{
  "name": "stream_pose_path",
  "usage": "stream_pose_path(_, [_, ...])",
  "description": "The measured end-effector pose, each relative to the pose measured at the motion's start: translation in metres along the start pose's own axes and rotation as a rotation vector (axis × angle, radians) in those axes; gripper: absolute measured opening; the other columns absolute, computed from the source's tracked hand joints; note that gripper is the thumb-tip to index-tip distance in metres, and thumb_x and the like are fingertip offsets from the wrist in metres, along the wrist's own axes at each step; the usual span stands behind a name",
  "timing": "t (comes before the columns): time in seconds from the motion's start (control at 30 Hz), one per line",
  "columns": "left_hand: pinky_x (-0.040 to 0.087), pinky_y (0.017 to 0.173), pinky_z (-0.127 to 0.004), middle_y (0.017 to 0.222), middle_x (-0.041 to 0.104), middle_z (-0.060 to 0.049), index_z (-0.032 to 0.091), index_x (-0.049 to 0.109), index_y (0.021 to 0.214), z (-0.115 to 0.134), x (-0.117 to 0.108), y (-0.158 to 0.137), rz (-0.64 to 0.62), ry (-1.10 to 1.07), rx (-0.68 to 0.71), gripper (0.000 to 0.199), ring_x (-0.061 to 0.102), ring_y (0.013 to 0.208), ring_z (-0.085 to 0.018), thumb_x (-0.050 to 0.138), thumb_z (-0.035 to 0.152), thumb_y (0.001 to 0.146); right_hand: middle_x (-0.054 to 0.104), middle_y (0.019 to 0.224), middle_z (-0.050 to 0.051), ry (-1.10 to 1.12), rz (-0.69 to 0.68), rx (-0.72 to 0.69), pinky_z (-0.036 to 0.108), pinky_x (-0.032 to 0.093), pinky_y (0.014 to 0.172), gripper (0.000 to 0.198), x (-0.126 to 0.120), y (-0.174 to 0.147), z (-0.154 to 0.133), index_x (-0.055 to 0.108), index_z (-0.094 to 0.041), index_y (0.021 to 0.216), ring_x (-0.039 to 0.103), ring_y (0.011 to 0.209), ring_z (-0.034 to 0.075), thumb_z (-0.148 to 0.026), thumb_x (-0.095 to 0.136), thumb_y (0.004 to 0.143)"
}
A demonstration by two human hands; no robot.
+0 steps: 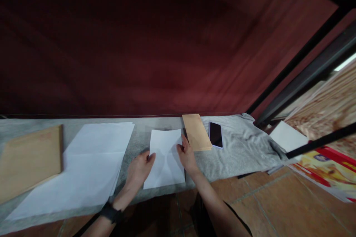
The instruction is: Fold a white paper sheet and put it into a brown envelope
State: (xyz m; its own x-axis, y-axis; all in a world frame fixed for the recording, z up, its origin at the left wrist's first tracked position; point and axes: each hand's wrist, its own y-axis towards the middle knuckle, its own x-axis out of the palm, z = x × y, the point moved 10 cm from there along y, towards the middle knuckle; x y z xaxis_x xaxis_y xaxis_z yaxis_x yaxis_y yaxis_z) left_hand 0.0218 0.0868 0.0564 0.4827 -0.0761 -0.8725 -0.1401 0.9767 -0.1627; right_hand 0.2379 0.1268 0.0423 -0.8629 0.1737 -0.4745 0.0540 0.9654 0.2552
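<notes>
A white sheet of paper [164, 163] with faint creases lies in front of me on the grey cloth. My left hand [140, 169] grips its left edge, thumb on top and fingers out of sight beneath. On the opposite edge, my right hand [187, 154] holds the sheet the same way, thumb over the paper. Just beyond my right hand are several stacked brown envelopes [197, 133]. A larger pile of white paper [94, 163] with a fold line across it spreads out to the left of my left hand.
A thick brown paper stack [33, 159] overlaps the white pile at far left. Right of the envelopes lies a phone [216, 134]. The grey cloth [241, 152] covers the narrow table before a dark red curtain [167, 44]. Black bars [300, 59] and a colourful box [328, 172] stand right.
</notes>
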Motion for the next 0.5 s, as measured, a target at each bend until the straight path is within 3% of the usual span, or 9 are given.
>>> stream_pose_path(0.1, [0.036,0.062,-0.025,0.078,0.073,-0.007,0.019,0.067,0.081,0.000,0.000,0.000,-0.007,0.026,-0.019,0.035,0.067,0.074,-0.018,0.042,0.037,0.098,0.062,0.132,0.015,-0.123,0.012,-0.061,0.033,0.051,0.099,0.059,-0.002,-0.003,-0.010,0.037,-0.013,0.151,0.062,0.118,0.021,-0.019,0.043,0.093])
stream_pose_path(0.23, [0.038,0.062,-0.027,0.083,0.075,-0.010,0.019,0.070,0.085,0.000,0.000,0.001,-0.030,0.089,-0.039,0.039,0.070,0.080,-0.021,0.040,0.038,0.098,0.053,0.144,0.017,-0.298,0.002,-0.206,0.041,0.044,0.111,0.056,0.001,-0.014,-0.037,0.039,-0.013,0.151,0.048,0.136,0.023,-0.017,0.045,0.095])
stream_pose_path(0.37, [0.043,0.066,-0.028,0.090,0.076,-0.012,0.019,0.072,0.089,0.002,0.001,0.001,-0.029,0.173,-0.027,0.040,0.071,0.084,-0.023,0.039,0.038,0.098,0.048,0.152,0.010,-0.406,-0.154,-0.363,0.042,0.042,0.114,0.053,0.029,-0.039,-0.058,0.039,-0.020,0.152,0.043,0.141,0.020,-0.023,0.045,0.099])
stream_pose_path(0.5, [0.046,0.068,-0.029,0.093,0.077,-0.013,0.018,0.072,0.097,0.001,0.002,0.001,-0.032,0.234,-0.028,0.039,0.072,0.087,-0.024,0.039,0.040,0.098,0.043,0.155,0.008,-0.524,-0.258,-0.442,0.043,0.034,0.119,0.052,0.053,-0.063,-0.059,0.040,-0.020,0.152,0.038,0.145,0.021,-0.037,0.045,0.103])
